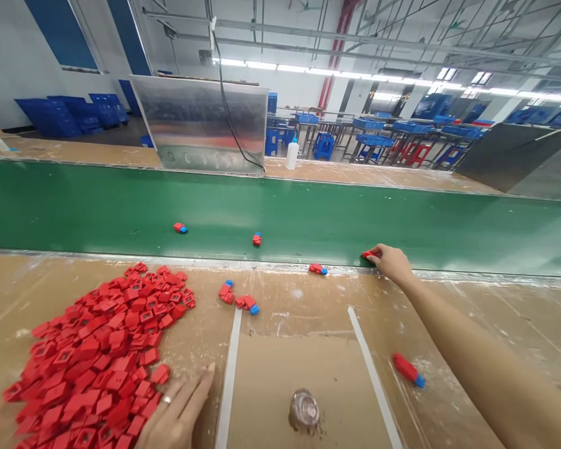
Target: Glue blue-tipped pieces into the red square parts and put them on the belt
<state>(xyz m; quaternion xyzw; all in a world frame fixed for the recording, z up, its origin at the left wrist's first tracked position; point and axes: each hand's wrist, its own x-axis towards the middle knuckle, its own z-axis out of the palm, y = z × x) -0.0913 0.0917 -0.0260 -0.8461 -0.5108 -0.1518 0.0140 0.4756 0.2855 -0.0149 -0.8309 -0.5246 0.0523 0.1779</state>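
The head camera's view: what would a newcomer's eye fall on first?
Probably the big heap of red pieces at the near left, beside the left hand. Next comes the broad green strip crossing the whole view; over its near edge, the right hand pinches a small red piece.
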